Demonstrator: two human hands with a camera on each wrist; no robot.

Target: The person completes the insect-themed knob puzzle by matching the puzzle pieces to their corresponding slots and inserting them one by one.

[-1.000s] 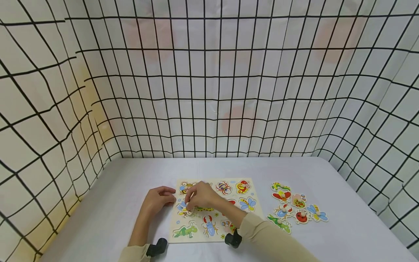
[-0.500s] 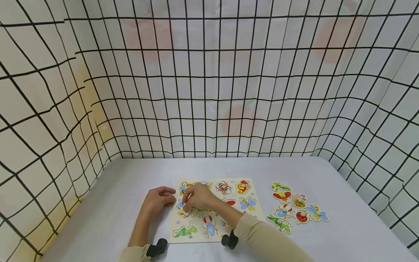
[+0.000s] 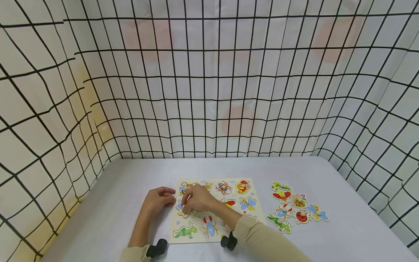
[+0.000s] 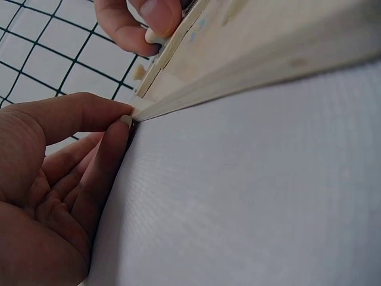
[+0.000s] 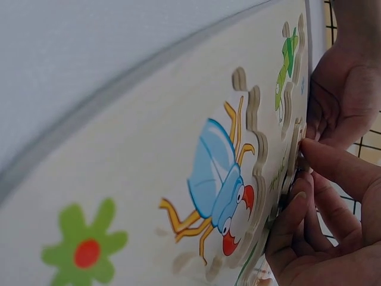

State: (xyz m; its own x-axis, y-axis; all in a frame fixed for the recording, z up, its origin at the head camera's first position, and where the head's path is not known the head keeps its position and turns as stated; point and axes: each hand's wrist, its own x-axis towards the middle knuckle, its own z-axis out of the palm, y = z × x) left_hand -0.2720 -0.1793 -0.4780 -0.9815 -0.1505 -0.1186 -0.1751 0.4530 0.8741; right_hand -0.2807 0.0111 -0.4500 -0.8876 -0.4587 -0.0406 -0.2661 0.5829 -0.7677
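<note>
A cream wooden puzzle board [image 3: 196, 239] with cut-out insect shapes lies on the table. My left hand [image 3: 157, 201] is at its left side, and in the left wrist view the thumb and a finger pinch the board's edge. Over the left part of the board, my right hand [image 3: 199, 198] pinches the pale knob [image 4: 153, 37] of a puzzle piece [image 3: 186, 214]. That piece lies close over the left recess of the middle row, its picture mostly hidden by the fingers. The blue beetle recess [image 5: 217, 173] and green grasshopper recess [image 5: 286, 65] show nearby.
Right of the board lie several loose pieces, among them a caterpillar [image 3: 280, 187], a ladybug [image 3: 302, 216], a blue-winged insect [image 3: 316, 213] and a grasshopper [image 3: 279, 223]. White walls with a black grid [image 3: 209, 109] surround the white table [image 3: 131, 171].
My right hand has shifted slightly left with the pinched piece, over the left recess of the middle row. My left hand has stayed at the board's edge.
</note>
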